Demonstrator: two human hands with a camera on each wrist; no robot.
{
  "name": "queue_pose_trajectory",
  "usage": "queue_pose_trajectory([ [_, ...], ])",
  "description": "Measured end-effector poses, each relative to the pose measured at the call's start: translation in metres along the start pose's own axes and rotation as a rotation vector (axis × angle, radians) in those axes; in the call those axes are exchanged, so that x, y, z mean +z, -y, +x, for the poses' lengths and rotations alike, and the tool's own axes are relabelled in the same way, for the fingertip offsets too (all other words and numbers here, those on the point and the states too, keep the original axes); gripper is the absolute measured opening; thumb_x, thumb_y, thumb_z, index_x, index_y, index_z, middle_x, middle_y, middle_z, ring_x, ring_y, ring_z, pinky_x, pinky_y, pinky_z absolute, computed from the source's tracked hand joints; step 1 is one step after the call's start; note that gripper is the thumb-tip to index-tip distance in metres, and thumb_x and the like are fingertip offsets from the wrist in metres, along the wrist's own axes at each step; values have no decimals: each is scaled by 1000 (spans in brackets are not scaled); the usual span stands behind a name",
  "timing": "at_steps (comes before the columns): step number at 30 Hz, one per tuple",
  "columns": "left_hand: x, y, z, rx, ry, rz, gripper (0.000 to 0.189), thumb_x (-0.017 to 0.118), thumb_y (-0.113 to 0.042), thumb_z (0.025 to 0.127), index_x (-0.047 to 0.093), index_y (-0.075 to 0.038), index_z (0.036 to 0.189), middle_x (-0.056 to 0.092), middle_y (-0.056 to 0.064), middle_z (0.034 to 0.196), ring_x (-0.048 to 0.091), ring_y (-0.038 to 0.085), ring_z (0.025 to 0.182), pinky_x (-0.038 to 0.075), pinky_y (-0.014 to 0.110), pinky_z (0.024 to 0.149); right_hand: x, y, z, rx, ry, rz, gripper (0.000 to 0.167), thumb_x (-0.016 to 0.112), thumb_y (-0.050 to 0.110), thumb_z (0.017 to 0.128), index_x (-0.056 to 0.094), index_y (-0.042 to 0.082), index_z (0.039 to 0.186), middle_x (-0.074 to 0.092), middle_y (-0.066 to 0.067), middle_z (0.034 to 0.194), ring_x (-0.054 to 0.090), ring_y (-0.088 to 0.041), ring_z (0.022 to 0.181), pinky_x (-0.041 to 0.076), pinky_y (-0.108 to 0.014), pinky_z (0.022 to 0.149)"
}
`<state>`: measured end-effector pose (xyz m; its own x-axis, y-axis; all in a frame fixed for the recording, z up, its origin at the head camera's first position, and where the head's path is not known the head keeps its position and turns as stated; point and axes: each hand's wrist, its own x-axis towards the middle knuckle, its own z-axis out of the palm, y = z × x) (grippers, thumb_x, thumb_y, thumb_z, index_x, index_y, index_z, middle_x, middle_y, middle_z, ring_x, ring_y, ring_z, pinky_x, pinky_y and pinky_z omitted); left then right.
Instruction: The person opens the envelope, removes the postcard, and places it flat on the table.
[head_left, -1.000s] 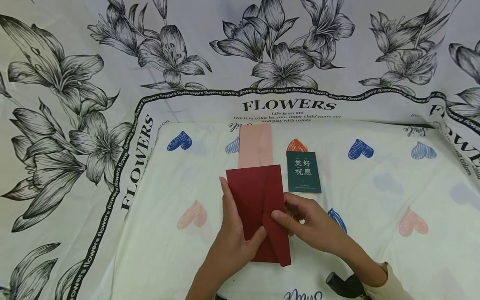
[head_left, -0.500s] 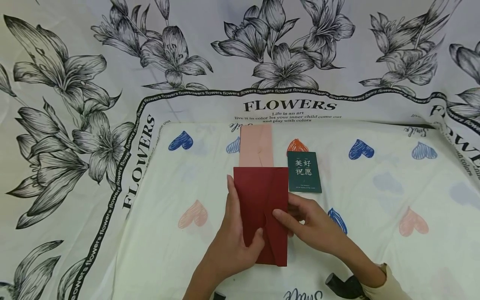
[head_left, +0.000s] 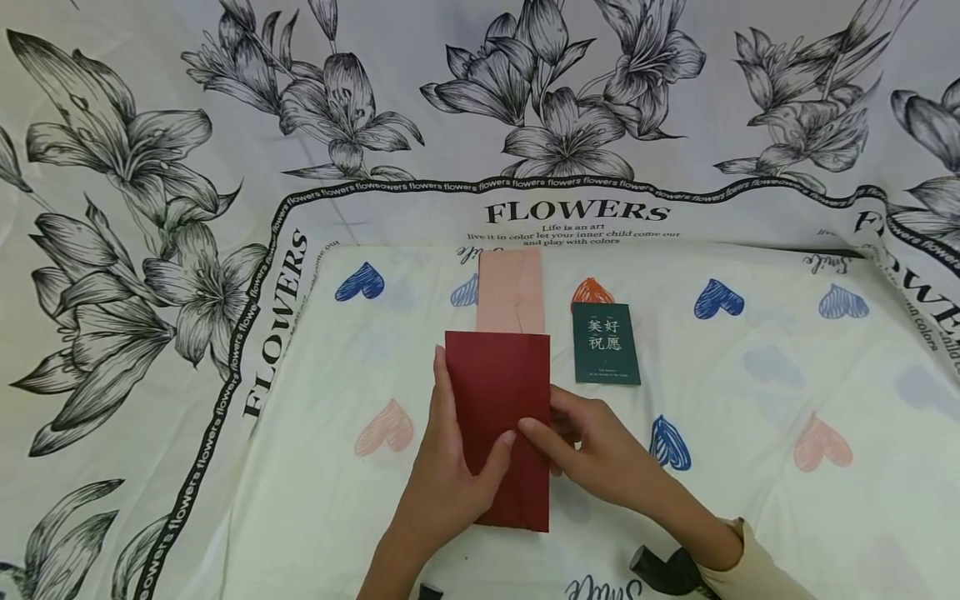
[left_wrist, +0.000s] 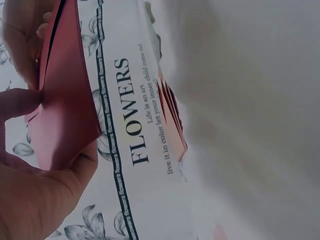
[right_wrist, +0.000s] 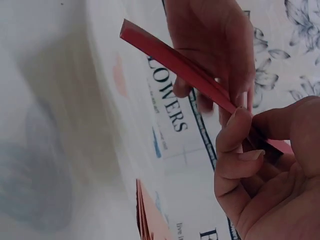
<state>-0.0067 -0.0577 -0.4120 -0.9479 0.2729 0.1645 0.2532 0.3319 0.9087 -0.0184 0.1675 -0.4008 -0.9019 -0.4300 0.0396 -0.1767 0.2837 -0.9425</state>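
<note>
A dark red paper envelope (head_left: 495,383) stands upright between the two hands, above the table in the head view. My left hand (head_left: 450,483) grips its left side, thumb across the front and fingers along the left edge and behind. At the right edge, my right hand (head_left: 611,454) pinches the paper between thumb and fingers. Seen edge-on in the right wrist view, the red envelope (right_wrist: 175,65) looks thin, with layered paper near the right fingertips. In the left wrist view a dark slit shows along one side of the red envelope (left_wrist: 65,95).
Behind the red envelope lie pink envelopes (head_left: 512,287), whose several stacked layers show in the left wrist view. A dark green card (head_left: 605,343) with white characters lies to their right. The table has a heart-print cloth (head_left: 750,517); a black wrist device (head_left: 667,571) is by the right sleeve.
The red envelope shifts slightly right, then left, and both hands move with it. The diagonal flap edge visible on its front earlier is no longer distinct. The pink envelopes and green card stay put.
</note>
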Motion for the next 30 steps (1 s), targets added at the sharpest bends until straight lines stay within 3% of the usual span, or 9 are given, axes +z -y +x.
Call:
queue_pose_trajectory([
  [4,-11,6,-4,-58,-10,-49,114,78,-36,98,-13,-38,168,9,-15,175,33,13,152,53,44,106,6,0,6,7,53,-22,29,63,31,109,64,20,135,71,6,89,66,-15,62,57,-32,58],
  [7,-21,11,-6,-70,-9,-27,114,78,-38,97,-10,-38,168,8,-12,176,30,15,155,49,49,111,6,-1,10,22,96,-82,26,61,37,109,66,19,127,69,8,82,65,-13,62,53,-29,57],
  [11,-38,18,-8,-86,-6,38,116,80,-34,96,-11,-37,168,8,-11,176,23,17,160,39,56,118,1,-5,15,34,101,-158,24,59,39,110,66,20,122,72,8,84,63,-14,61,51,-28,56],
  [15,-53,24,-8,-125,-3,125,118,81,-32,96,-14,-37,167,5,-10,177,16,20,162,34,59,121,-9,-6,18,54,77,-149,22,61,35,109,65,21,127,76,4,93,66,-24,63,54,-29,57],
  [19,-66,34,-7,-154,6,181,119,80,-27,96,-16,-34,167,5,-4,177,18,25,162,37,60,119,-15,-7,20,58,67,-141,20,62,32,109,65,21,125,76,0,94,67,-23,65,55,-30,58],
  [24,-76,44,-8,-193,18,215,121,80,-25,96,-18,-33,166,6,0,177,20,29,160,42,61,114,-15,-8,22,81,62,-126,18,64,27,108,65,20,125,76,-4,94,66,-18,66,56,-30,59],
  [30,-82,53,-12,-247,28,276,119,78,-25,97,-19,-27,166,5,6,178,14,34,162,33,63,120,-14,-10,24,76,64,-135,19,64,31,109,66,20,124,76,-3,93,66,-19,65,55,-30,59],
])
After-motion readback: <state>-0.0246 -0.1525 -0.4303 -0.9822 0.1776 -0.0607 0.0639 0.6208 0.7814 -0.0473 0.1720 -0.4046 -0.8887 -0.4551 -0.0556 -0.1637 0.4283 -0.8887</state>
